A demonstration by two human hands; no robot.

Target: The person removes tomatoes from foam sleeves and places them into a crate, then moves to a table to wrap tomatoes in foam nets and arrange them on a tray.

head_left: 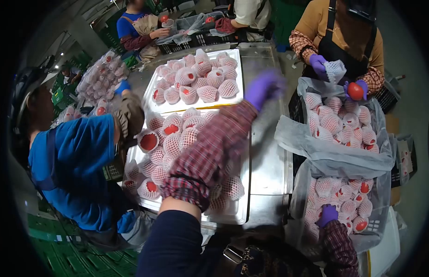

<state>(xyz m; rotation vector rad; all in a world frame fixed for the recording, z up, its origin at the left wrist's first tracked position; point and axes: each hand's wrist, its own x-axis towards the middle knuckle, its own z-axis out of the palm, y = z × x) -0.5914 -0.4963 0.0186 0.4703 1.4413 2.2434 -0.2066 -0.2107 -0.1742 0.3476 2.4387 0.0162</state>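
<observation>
My left hand [264, 87], in a purple glove, is stretched out over the metal table beside the upper white tray [237, 69]; motion smears its fingers. Its checked sleeve crosses the lower white tray [244, 207]. Both trays hold red fruits in white foam nets [172, 143]. At the lower right my right hand [328, 215], also purple-gloved, rests on netted fruits in the lower lined crate [295, 203]. Its fingers are curled down onto the fruit, and their tips are hidden among the nets.
Across the upper lined crate [385, 124], a co-worker [332, 37] holds a red fruit [355, 91] and a foam net [335, 70]. Another person in blue [76, 157] stands left of the trays. Two more people work behind the metal table [270, 171].
</observation>
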